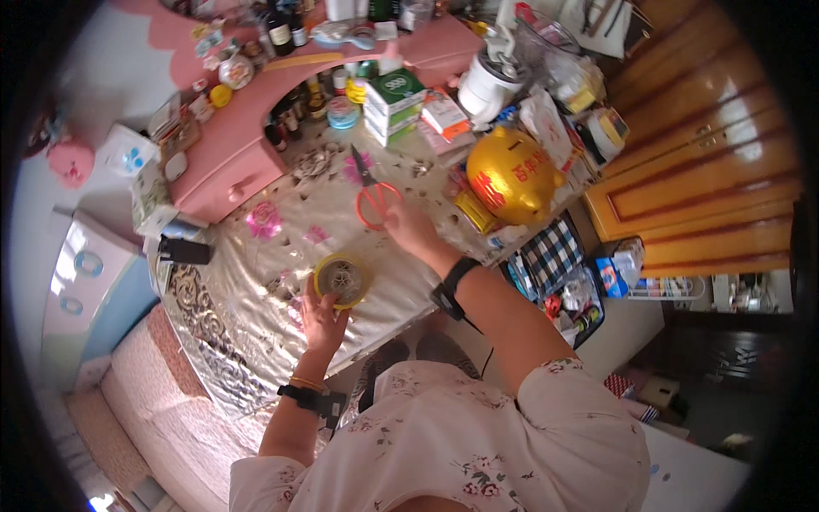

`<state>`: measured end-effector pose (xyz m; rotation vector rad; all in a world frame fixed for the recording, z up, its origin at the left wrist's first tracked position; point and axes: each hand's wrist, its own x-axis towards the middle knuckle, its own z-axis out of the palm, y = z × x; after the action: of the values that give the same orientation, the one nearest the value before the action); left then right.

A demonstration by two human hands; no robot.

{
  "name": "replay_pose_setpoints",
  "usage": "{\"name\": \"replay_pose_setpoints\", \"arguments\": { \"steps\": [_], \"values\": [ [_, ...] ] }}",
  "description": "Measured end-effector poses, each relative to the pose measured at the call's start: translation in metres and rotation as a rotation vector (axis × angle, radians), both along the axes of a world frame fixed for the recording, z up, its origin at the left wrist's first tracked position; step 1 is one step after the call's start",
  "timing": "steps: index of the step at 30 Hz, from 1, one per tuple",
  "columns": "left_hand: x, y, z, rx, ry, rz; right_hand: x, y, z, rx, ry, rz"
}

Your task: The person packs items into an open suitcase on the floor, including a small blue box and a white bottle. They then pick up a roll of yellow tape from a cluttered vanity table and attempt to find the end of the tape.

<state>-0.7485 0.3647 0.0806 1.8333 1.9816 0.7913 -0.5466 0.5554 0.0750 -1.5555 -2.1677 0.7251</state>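
My left hand point(325, 318) grips the near-left side of a round yellow-rimmed roll point(366, 281), which looks like adhesive tape. Several fingers lie along its edge on the patterned, shiny tablecloth point(397, 288). Farther up, my right hand point(409, 225) has its fingertips at the handle loops of red-handled scissors point(367, 185). The dark blades point away from me, close together, over a pink flower print. Part of one loop is hidden by my fingers.
A golden piggy bank point(512, 176) sits at the table's right side, beside a yellow packet point(475, 212). Green-and-white boxes point(393, 105) and a white appliance point(489, 89) stand behind. A pink shelf unit point(224, 176) borders the back left; a black phone-like object point(185, 251) lies at left.
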Motion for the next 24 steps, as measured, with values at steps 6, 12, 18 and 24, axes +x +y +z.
{"name": "replay_pose_setpoints", "arguments": {
  "steps": [6, 12, 18, 24],
  "values": [
    [0.001, 0.003, 0.001, 0.087, 0.016, -0.090, 0.084, -0.086, 0.007, 0.145, 0.207, -0.066],
    [0.000, 0.006, 0.002, 0.039, 0.020, -0.109, 0.193, -0.102, -0.026, 0.174, 0.219, -0.723],
    [0.000, 0.006, 0.005, -0.056, 0.054, -0.086, 0.240, -0.048, 0.000, 0.204, -0.025, -0.470],
    [0.003, 0.005, 0.003, -0.040, 0.094, -0.073, 0.234, -0.047, 0.001, 0.227, -0.095, -0.405]
  ]
}}
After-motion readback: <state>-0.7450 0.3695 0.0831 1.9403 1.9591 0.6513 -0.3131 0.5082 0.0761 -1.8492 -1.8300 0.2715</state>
